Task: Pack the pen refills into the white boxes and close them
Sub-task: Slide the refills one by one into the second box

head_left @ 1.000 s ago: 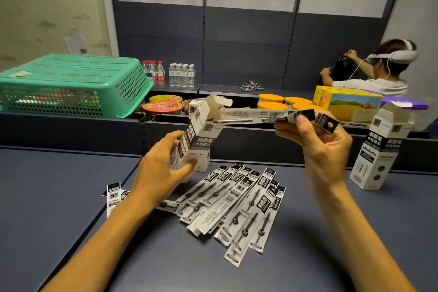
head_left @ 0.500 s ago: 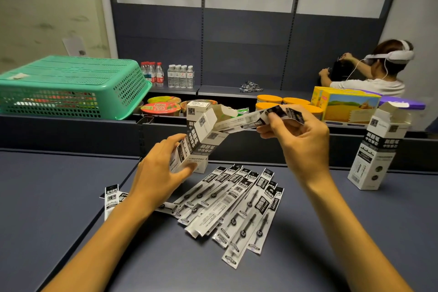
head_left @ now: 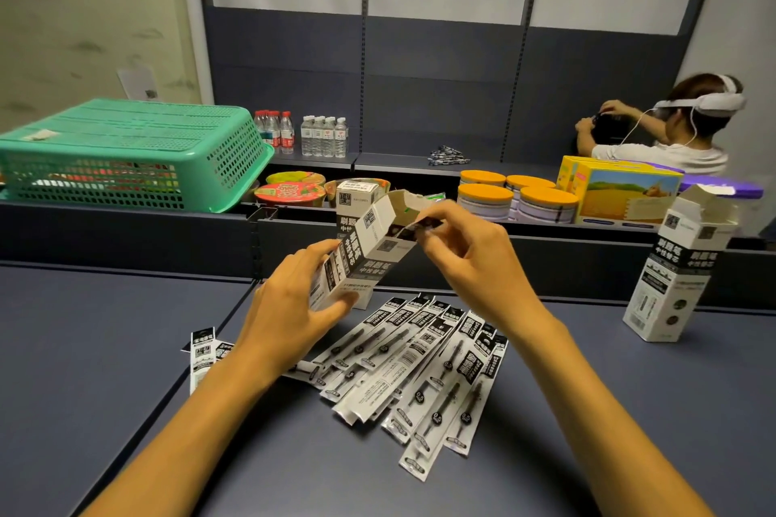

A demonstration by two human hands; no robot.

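left hand [head_left: 289, 315] clamped on my tilted white box [head_left: 357, 256] | right hand [head_left: 474, 260] pinching a refill pack [head_left: 413, 229] at its open mouth | loose refills [head_left: 420, 365] on counter [head_left: 105, 348] just below it

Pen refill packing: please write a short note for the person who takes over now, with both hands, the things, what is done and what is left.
Left hand: grip shut on the tilted white box, lid open.
Right hand: pinches a refill packet at the box mouth; most of it is already inside.
A second white box stands open at the right. A third box stands behind the held one; its state is unclear.
Loose refill packets lie fanned on the table, a few more by the left forearm.
Done: no box visibly closed.
Left: push this packet home, pack the loose ones, close the boxes.
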